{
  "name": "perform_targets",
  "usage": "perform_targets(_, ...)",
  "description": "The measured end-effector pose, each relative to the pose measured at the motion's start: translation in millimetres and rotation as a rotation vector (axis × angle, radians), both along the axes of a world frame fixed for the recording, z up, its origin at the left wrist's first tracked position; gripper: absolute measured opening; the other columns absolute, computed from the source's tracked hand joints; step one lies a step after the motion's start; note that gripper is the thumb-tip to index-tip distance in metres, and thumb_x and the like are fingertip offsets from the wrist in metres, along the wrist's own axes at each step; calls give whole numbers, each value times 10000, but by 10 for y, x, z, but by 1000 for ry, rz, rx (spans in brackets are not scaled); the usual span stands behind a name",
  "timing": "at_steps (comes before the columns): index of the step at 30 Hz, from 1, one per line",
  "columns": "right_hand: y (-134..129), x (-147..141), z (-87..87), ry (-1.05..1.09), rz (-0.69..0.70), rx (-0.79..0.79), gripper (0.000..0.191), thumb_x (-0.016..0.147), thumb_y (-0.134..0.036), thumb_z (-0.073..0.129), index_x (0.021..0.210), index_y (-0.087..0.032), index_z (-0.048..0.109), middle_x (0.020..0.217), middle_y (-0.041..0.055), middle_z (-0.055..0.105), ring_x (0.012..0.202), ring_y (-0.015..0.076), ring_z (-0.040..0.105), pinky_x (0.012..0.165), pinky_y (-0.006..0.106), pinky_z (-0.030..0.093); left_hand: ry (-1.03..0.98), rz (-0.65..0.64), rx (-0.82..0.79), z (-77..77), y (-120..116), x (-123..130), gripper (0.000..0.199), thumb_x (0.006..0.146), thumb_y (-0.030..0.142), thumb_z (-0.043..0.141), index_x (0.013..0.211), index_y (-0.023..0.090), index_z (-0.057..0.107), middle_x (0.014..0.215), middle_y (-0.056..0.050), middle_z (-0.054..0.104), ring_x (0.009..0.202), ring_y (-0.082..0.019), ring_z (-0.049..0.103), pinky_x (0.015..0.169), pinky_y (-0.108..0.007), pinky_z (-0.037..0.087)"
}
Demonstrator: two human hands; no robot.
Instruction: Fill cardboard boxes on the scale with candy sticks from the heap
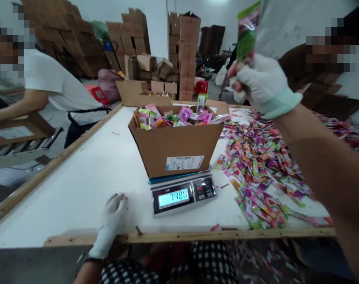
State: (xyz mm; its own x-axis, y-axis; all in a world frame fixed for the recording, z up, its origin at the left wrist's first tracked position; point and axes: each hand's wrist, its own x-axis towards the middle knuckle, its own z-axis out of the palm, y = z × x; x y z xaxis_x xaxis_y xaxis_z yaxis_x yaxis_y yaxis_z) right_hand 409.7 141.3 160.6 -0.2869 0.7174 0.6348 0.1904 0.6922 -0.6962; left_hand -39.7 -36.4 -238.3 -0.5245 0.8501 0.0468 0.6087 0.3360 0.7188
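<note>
My right hand, in a white glove with bare fingertips, is raised at the upper right, gripping a green and pink snack packet by its lower end. Resting on the white tabletop near the front edge is my gloved left hand, fingers stretched out and holding nothing. A cardboard box filled with colourful packets stands on a digital scale, whose display reads 7980. To the right of the box spreads a large heap of similar packets.
A wooden rim edges the table. Behind the filled box stands another open carton with packets. At left a person handles a cardboard box by a roller conveyor; another person is at right. Stacked cartons fill the background.
</note>
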Motion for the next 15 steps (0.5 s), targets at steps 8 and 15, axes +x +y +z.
perform_targets(8, -189, 71, -158, -85, -47, 13, 262, 1000, -477, 667, 902, -260, 556, 614, -51, 531, 474, 122, 461, 403, 244, 402, 1, -14, -1, 35, -31, 34, 624, 813, 606, 447, 1131, 144, 721, 1429, -226, 644, 1429, -386, 549, 1264, -532, 401)
perform_targets(15, -143, -195, -99, -384, -44, 125, 246, 1021, -349, 644, 1200, -188, 593, 962, 5, 675, 861, 135, 683, 802, 274, 603, -28, 10, -14, 46, -25, 22, 598, 800, 569, 484, 1129, 134, 730, 1435, -227, 639, 1416, -381, 566, 1267, -503, 401)
